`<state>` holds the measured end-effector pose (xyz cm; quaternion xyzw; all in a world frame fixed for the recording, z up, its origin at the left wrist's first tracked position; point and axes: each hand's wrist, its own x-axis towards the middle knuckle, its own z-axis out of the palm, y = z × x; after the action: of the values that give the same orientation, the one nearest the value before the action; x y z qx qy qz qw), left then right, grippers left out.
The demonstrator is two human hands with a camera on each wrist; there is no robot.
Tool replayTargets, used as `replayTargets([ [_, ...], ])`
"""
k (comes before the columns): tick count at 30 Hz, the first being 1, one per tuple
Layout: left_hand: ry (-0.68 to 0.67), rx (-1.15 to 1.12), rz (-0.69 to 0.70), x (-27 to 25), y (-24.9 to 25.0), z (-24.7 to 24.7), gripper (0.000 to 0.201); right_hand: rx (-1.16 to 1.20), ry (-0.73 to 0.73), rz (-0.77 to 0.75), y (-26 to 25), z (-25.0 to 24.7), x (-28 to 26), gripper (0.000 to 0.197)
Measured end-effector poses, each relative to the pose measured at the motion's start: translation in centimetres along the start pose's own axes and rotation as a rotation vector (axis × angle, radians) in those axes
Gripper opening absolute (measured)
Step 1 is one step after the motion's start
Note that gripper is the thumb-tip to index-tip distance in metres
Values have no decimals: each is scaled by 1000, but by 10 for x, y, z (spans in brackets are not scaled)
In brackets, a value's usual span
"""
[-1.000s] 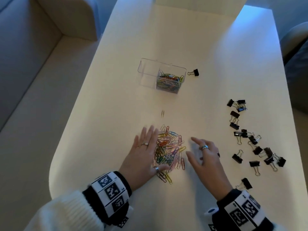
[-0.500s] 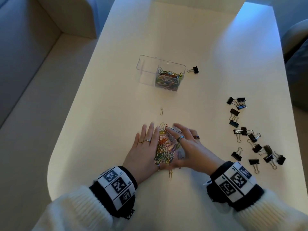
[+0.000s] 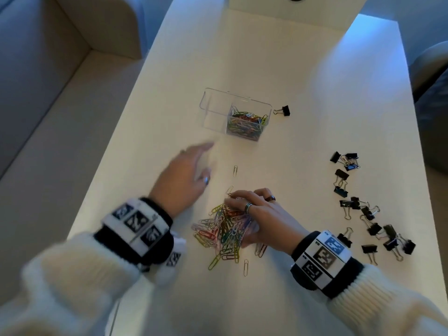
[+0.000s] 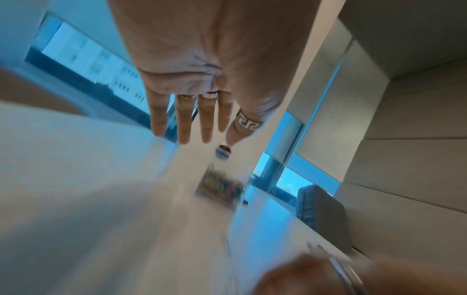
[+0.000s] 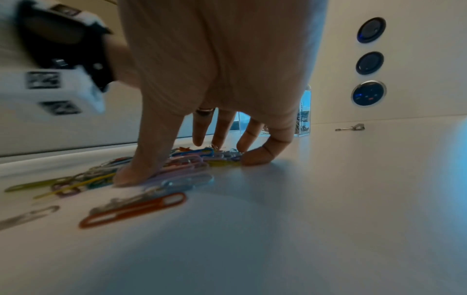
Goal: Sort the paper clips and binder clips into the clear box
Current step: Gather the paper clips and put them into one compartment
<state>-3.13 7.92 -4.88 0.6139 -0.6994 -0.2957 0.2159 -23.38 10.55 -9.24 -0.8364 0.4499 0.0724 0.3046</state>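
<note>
A heap of coloured paper clips (image 3: 221,230) lies near the table's front edge. My right hand (image 3: 252,209) claws over it, with thumb (image 5: 134,173) and curled fingertips (image 5: 255,158) pressing in on the clips (image 5: 187,161). My left hand (image 3: 191,170) is blurred above the table to the left, fingers straight (image 4: 192,123), holding nothing, pointing toward the clear box (image 3: 213,110). The box's right compartment holds paper clips (image 3: 247,124); its left one looks bare. Several black binder clips (image 3: 363,212) are scattered to the right.
One binder clip (image 3: 282,110) lies right beside the box. A single paper clip (image 3: 235,170) sits between box and heap, and a few stray clips (image 3: 246,267) lie nearer me. A sofa (image 3: 36,81) runs along the left; a dark chair (image 3: 431,112) stands at the right.
My left hand has left the heap and swung forward-left toward the box. My right hand stays on the clips with fingers more curled; the heap has spread a little on its left.
</note>
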Motion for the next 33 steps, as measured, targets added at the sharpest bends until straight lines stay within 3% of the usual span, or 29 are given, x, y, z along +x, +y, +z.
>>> replayTargets([
  [3, 160, 141, 136, 49, 13, -30, 54, -55, -48, -35, 1, -3, 4, 83],
  [5, 152, 265, 184, 81, 21, -43, 63, -87, -79, -55, 1, -4, 7, 76],
  [10, -192, 531, 126, 143, 27, -46, 98, -39, -37, -72, 3, -8, 11, 49],
  [13, -309, 557, 111, 157, 17, -33, 91, 13, 2, -81, 6, -8, 11, 39],
  [18, -320, 390, 145, 154, 7, -27, 70, 92, 43, -79, 12, -9, 13, 29],
  [30, -214, 212, 82, 109, -21, -30, 67, 312, 47, 4, 22, -10, 11, 27],
  [33, -206, 180, 60, 96, -25, -31, 67, 375, 115, 8, 20, -20, 11, 25],
])
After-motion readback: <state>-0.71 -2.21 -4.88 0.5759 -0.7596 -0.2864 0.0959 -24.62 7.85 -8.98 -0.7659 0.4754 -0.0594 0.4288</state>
